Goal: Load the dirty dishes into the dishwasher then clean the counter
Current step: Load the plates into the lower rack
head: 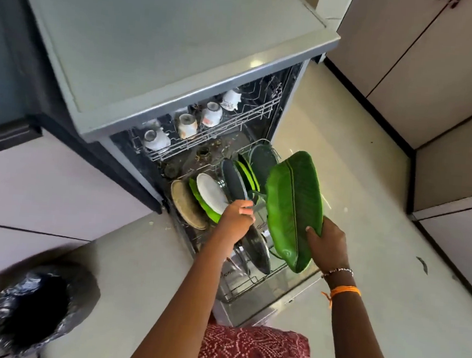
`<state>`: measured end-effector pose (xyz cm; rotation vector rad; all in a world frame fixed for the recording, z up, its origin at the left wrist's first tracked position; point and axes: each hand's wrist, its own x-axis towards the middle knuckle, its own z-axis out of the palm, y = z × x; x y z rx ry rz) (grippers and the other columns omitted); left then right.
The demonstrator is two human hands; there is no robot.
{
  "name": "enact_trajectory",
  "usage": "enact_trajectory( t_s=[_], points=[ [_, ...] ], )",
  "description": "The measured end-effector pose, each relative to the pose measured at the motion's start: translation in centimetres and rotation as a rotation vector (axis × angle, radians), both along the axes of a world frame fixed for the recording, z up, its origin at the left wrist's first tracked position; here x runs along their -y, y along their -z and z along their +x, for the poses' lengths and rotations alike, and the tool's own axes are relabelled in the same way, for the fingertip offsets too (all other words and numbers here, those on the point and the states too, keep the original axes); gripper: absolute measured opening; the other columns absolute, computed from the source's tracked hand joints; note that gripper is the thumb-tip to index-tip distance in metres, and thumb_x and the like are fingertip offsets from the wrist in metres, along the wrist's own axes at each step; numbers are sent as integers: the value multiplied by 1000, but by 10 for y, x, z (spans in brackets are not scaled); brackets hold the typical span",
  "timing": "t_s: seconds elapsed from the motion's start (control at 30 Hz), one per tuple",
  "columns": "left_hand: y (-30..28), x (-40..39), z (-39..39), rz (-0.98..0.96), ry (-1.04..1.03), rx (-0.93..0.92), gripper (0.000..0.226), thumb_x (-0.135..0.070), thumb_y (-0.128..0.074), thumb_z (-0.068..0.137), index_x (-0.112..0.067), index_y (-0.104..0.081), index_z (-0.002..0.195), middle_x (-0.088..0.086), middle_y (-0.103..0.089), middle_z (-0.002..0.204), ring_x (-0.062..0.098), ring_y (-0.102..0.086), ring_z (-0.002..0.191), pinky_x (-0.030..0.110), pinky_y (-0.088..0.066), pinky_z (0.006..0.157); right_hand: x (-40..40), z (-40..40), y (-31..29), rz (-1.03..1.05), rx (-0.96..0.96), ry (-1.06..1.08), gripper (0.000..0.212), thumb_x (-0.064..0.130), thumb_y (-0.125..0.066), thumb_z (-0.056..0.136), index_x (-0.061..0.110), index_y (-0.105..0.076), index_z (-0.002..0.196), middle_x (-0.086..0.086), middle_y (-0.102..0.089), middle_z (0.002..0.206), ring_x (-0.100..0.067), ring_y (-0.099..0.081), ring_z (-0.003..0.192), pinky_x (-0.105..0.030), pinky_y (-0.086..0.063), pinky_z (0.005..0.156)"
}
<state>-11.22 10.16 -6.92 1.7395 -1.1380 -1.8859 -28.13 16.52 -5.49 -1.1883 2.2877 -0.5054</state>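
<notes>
The dishwasher [164, 68] stands open before me, its grey top bare, cabinets [425, 52] off to its right across the pale floor [368, 203]. Its lower rack [249, 285] is pulled out over the dropped door.

A bin [41, 309] lined with a black bag sits by my left side, well apart from the rack.

My right hand [327, 244] grips the near end of a green leaf tray [293, 206], thumb pressed on its inside face, fingers behind it. The tray is tilted up on edge above the right side of the rack, not yet seated.

In the rack's far half plates [209, 193] stand on edge in a row: a tan one at the left corner, then green, white, dark grey, more green and a grey one at the far right corner. They crowd the slots just beside the tray.

A dark lid [257, 249] stands on edge in the near half, below my left wrist.

My left hand [237, 217] is curled round the rim of the dark grey plate, holding it.

Four cups [186, 125] sit upside down along the upper rack [213, 132].
</notes>
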Motion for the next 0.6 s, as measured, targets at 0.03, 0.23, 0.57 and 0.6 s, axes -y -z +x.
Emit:
enact_trajectory(
  t_s=[0.03, 0.23, 0.57, 0.6],
  points=[
    [5, 4, -7, 13, 1, 8, 38, 5, -44, 91, -6, -49, 128, -5, -56, 88, 10, -53, 79, 23, -42, 73, 8, -10, 7, 5, 21, 15, 20, 5, -56, 85, -9, -58, 100, -30, -63, 97, -43, -57, 93, -39, -41, 75],
    [56, 35, -71, 93, -134, 56, 35, 3, -44, 92, -6, -53, 124, 12, -58, 116, 18, -54, 98, 29, -43, 86, 65, -81, 70, 5, 152, 26, 30, 14, -53, 83, -8, -61, 102, -29, -64, 100, -42, -58, 94, -35, -39, 73],
    [157, 85, -189, -9, -496, 146, 26, -1, -49, 92, -13, -62, 111, 0, -61, 103, 3, -57, 84, 14, -50, 72, 141, -188, 192, 60, 218, -224, 29, 12, -50, 82, -6, -55, 104, -26, -64, 94, -37, -58, 84, -24, -28, 61],
    [164, 89, -195, -28, -509, 159, 25, -2, -50, 92, -14, -62, 110, -3, -61, 102, 1, -57, 86, 17, -49, 77, 148, -189, 204, 70, 219, -241, 25, 7, -50, 83, -6, -54, 104, -26, -64, 94, -38, -58, 84, -23, -28, 61]
  ],
)
